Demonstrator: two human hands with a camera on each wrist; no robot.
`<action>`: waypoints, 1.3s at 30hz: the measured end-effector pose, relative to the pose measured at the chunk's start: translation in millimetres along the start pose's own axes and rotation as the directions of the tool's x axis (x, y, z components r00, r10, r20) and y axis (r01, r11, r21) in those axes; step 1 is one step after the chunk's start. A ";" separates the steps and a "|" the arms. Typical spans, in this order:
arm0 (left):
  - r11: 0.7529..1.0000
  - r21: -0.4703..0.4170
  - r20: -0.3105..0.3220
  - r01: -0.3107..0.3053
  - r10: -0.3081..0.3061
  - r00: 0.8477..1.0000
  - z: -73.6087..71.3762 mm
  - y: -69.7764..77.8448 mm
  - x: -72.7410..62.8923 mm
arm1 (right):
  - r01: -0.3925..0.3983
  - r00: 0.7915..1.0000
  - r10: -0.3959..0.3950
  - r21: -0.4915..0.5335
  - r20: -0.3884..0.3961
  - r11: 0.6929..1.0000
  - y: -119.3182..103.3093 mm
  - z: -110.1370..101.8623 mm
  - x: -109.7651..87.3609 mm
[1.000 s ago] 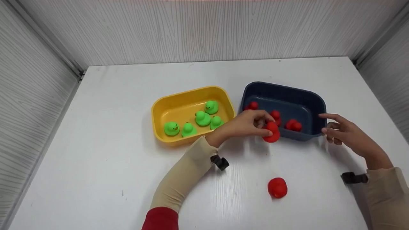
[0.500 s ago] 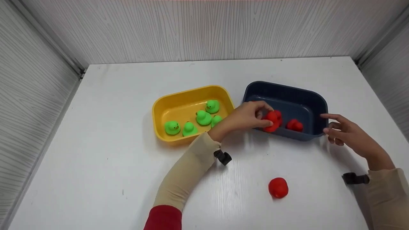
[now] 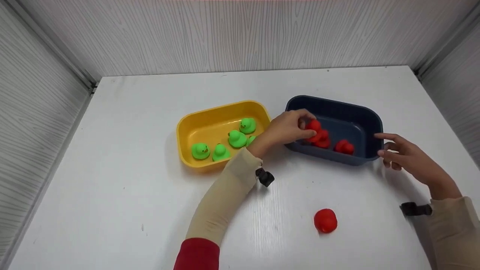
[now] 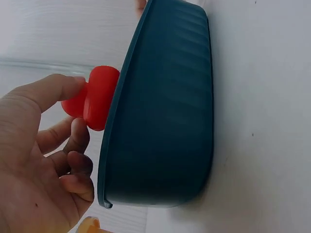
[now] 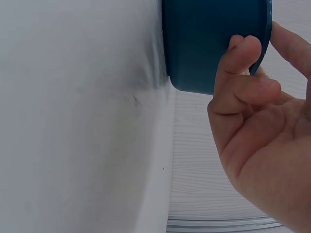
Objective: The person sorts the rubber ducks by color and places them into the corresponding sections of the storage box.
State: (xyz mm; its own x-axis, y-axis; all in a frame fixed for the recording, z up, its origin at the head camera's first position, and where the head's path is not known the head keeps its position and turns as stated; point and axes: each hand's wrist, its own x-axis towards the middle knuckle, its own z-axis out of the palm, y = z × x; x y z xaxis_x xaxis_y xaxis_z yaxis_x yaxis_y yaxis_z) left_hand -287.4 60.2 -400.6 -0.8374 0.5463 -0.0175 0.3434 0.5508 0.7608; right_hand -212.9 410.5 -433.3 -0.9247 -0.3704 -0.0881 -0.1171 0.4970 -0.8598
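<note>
My left hand (image 3: 287, 127) pinches a red rubber duck (image 4: 99, 99) between thumb and fingertips, low over the left part of the dark blue bin (image 3: 337, 103). In the left wrist view the duck shows as two rounded red lobes beside the bin's rim. Inside that bin lie more red ducks, one (image 3: 322, 139) close to the held one and another (image 3: 344, 147) to the right; my hand hides the left end. My right hand (image 3: 412, 159) holds the bin's right rim, index finger over the edge and thumb outside, the other fingers curled.
Left of the blue bin stands a yellow bin (image 3: 200, 116) with several green rubber ducks (image 3: 237, 138). A single red duck (image 3: 325, 221) sits on the white table (image 3: 112, 180) near the front. Grey wood-grain panels (image 3: 240, 37) stand behind and at both sides.
My left hand has moved away from me with the red duck, from above the bin's front edge to lower inside the bin's left part. My right hand stays at the rim.
</note>
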 end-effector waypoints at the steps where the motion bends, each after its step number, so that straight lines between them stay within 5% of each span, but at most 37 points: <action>1: 1.000 0.013 0.009 0.012 -0.012 1.000 -1.2 0.1 1.6 | 0.005 1.000 -0.005 0.013 0.002 1.000 -0.1 -0.2 0.0; 10: 0.984 0.160 0.042 0.077 -0.085 0.996 -7.0 -0.5 11.4 | 0.021 1.000 -0.021 0.061 -0.002 0.998 -1.0 1.1 0.0; 19: 0.931 0.358 0.117 0.070 -0.119 0.986 -7.4 2.5 17.1 | 0.018 1.000 -0.018 0.053 0.008 0.998 0.9 1.2 2.5; 39: 0.903 0.421 0.139 0.085 -0.157 0.978 -4.3 -3.0 19.7 | 0.023 1.000 -0.022 0.062 -0.007 0.998 1.6 2.8 0.4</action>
State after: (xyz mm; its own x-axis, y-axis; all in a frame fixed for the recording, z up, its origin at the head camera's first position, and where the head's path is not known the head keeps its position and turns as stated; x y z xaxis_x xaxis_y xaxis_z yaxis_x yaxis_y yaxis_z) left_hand -306.7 66.6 -400.5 -0.8133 0.5359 -0.2267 0.4184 0.8094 0.4122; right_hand -212.4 409.0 -436.1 -0.9244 -0.3757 -0.0653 -0.1155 0.4391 -0.8910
